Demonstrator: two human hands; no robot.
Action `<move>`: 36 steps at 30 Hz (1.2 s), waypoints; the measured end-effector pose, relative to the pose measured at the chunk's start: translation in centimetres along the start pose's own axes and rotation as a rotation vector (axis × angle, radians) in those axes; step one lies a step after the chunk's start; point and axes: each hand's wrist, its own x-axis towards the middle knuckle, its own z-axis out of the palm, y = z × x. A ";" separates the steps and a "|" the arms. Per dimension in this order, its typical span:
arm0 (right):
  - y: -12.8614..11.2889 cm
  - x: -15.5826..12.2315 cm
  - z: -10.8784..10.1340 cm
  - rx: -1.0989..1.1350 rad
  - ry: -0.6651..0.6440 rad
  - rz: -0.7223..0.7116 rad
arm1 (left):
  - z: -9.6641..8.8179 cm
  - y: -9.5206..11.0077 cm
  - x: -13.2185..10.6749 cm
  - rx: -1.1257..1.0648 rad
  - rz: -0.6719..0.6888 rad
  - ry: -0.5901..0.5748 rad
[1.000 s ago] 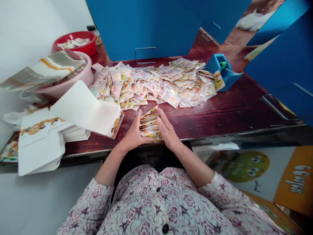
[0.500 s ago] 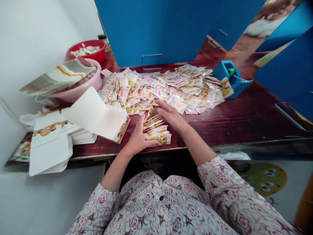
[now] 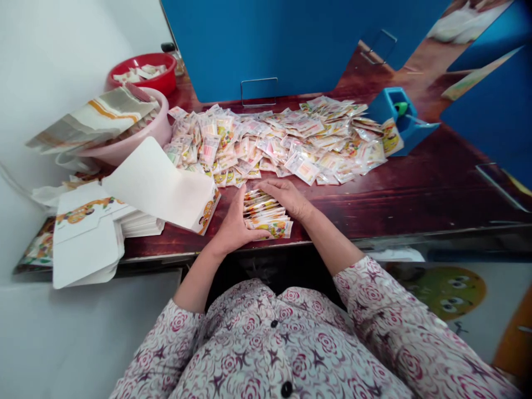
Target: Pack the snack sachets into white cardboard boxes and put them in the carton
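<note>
A small stack of sachets with yellow-and-orange print (image 3: 268,219) lies on the dark red wooden table (image 3: 415,188), between my two hands. My left hand (image 3: 236,219) cups its left side, with the thumb along the lower edge. My right hand (image 3: 286,198) lies across its upper end, fingers pointing left. Just beyond the stack spreads a large loose pile of similar sachets (image 3: 270,144). A white folded cardboard box blank (image 3: 160,185) with a printed end lies to the left of my left hand, a short way off.
More flat white box blanks (image 3: 87,233) are stacked at the table's left. Behind them stand a pink basin (image 3: 137,133) under a striped sheet (image 3: 91,119) and a red bowl (image 3: 141,75) of sachets. A blue holder (image 3: 393,116) stands at right, before a blue partition (image 3: 291,44).
My right hand has come back from the loose pile and now lies on the stack, which sits tidier between my hands. The view has shifted slightly.
</note>
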 end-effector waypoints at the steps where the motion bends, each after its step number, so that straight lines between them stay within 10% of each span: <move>1: 0.0 -0.1 0.0 -0.008 0.002 -0.006 | 0.0 0.1 0.0 -0.005 -0.009 -0.009; 10: -0.6 -6.7 -1.1 -0.192 0.514 -0.243 | -0.2 0.4 -0.2 -0.006 -0.029 -0.017; 16: 1.8 -12.0 0.4 -0.271 0.414 -0.188 | -0.3 0.1 -0.4 -0.005 -0.012 -0.048; 36: 2.8 -12.3 0.6 -0.451 0.402 -0.342 | -0.2 -1.3 -0.7 0.055 0.090 -0.059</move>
